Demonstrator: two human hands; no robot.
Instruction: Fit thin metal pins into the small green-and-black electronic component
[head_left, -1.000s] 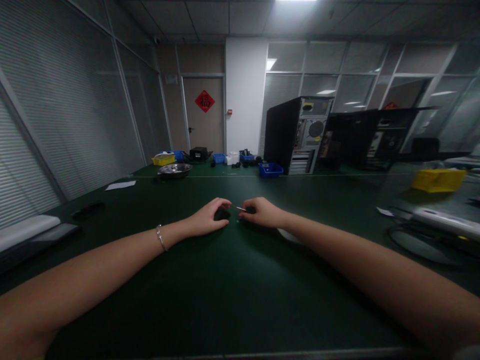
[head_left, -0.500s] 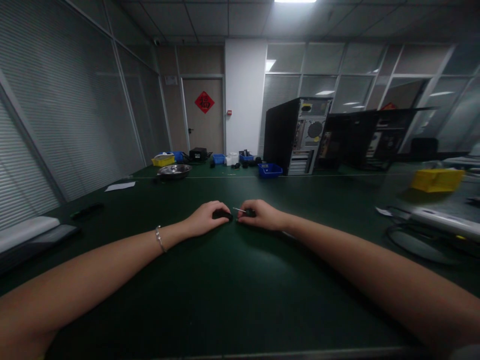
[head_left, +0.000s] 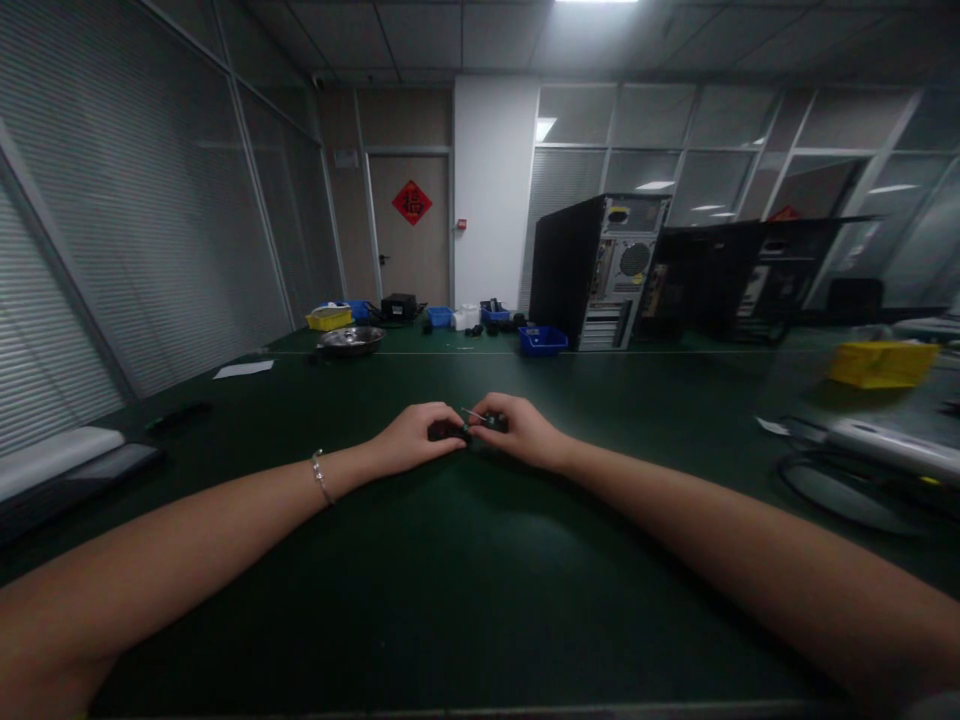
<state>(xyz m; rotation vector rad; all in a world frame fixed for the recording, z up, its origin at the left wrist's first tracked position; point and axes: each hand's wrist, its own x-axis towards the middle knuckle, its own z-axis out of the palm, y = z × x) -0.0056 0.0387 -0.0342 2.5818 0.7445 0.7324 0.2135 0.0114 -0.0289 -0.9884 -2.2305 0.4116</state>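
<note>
My left hand (head_left: 417,436), with a bracelet at the wrist, is closed on a small dark part (head_left: 454,433) just above the green tabletop (head_left: 480,580). What kind of part it is cannot be made out. Close beside it, my right hand (head_left: 523,432) is closed around a small screwdriver (head_left: 474,415). Its thin metal shaft points left toward my left fingers, while the dark handle is mostly hidden in the palm. The fingertips of both hands nearly meet, and something small and greenish shows between them, too small to name.
Behind my hands are a metal bowl (head_left: 351,341), a blue bin (head_left: 543,341) and a black computer tower (head_left: 600,270). At the right lie a yellow bin (head_left: 883,364) and a looped cable (head_left: 840,500). A dark flat device (head_left: 82,485) lies at the left.
My right hand has shifted slightly up and left, closing the gap to my left hand. The small dark part now shows less between my left fingers. The view has shifted a little.
</note>
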